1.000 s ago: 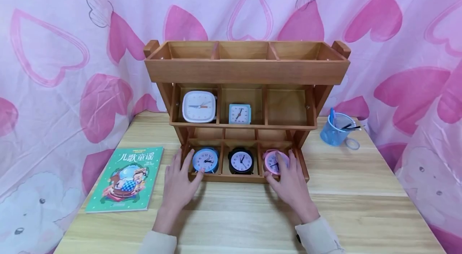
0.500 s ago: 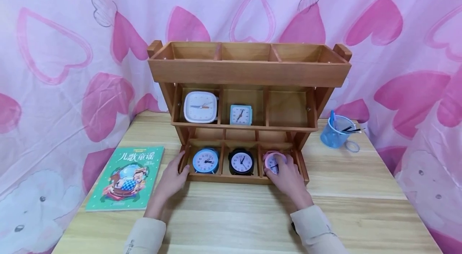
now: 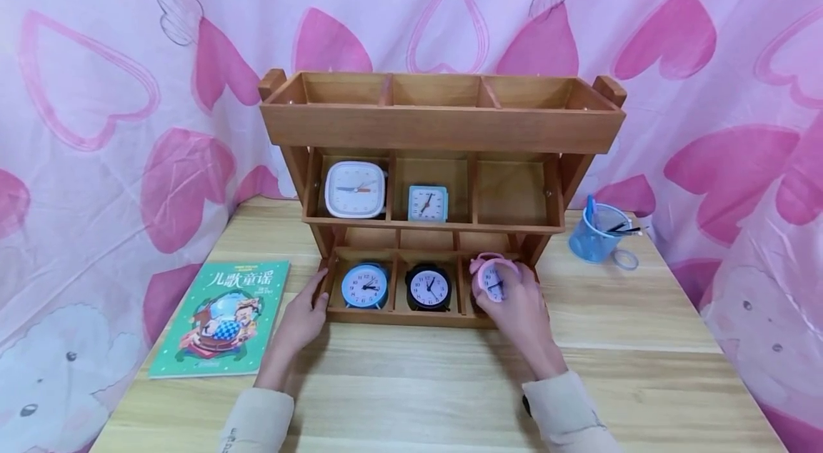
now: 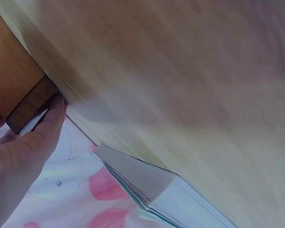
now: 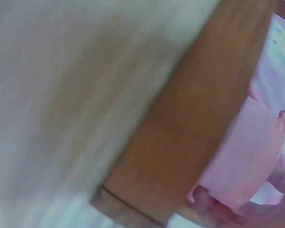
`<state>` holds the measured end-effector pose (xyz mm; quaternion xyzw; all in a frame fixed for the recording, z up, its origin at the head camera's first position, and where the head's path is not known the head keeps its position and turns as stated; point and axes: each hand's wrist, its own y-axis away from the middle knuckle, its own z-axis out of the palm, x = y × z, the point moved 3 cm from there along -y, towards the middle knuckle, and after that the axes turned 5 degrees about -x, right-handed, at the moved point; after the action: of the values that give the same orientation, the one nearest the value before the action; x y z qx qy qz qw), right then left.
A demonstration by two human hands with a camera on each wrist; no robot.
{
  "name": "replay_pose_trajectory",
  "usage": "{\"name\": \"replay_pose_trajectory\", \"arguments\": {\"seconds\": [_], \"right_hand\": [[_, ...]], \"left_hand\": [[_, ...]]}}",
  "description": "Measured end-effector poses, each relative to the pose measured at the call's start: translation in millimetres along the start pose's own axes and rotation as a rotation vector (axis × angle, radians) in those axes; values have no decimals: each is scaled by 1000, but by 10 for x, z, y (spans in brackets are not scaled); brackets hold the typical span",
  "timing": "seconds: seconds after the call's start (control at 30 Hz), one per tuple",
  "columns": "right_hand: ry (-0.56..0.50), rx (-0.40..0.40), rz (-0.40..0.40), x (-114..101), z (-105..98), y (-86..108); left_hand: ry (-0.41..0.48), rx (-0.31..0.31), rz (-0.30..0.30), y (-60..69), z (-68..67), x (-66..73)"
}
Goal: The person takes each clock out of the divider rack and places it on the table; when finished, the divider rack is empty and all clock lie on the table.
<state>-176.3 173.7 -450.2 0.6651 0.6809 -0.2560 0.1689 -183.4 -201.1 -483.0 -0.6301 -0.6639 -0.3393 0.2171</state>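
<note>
One pale wood-grain table [image 3: 411,396] is carrying a three-tier brown wooden rack [image 3: 444,128]. Green rectangular paper book [image 3: 225,321] is lying left of it, its white title reading 儿歌童谣. Both hands are angling inward: left hand [image 3: 305,319] is gripping rack's bottom-left end; right hand [image 3: 522,314] is holding a pink round alarm clock [image 3: 491,277], sitting tilted at bottom-right compartment, fingers partly covering dial numerals.

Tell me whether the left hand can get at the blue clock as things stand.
Probably yes. The left hand grips the wooden shelf at its lower left end, near the blue clock, so it would likely need to let go first; only the low front board stands before it.
</note>
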Motion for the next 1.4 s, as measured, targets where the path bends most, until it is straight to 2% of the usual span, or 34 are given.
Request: {"name": "replay_pose_trajectory", "arguments": {"seconds": [0.1, 0.2, 0.37, 0.53, 0.6, 0.73, 0.93, 1.27, 1.33, 1.4], "right_hand": [[-10, 16, 22, -10, -177, 91], [1, 45, 53, 68, -373, 179], [18, 97, 139, 350, -621, 260], [14, 169, 195, 702, -732, 207], [11, 157, 221, 835, -737, 160], [30, 84, 256, 1058, -700, 70], [45, -22, 293, 1247, -634, -3], [40, -132, 328, 1300, -605, 12], [51, -133, 317, 1251, -611, 15], [62, -94, 290, 1160, -611, 21]], "left_hand": [[1, -7, -1, 7, 2, -1], [-4, -9, -4, 17, 3, -6], [-7, -11, -13, 21, -12, -7], [-2, -9, -17, 12, -29, -4], [1, -7, -18, 14, -28, -8], [5, -4, -22, 32, -22, -12], [19, -17, -28, 29, -20, -10], [20, -33, -44, 25, -25, -19], [20, -36, -47, 31, -28, -14], [21, -38, -52, 37, -29, -13]]}}
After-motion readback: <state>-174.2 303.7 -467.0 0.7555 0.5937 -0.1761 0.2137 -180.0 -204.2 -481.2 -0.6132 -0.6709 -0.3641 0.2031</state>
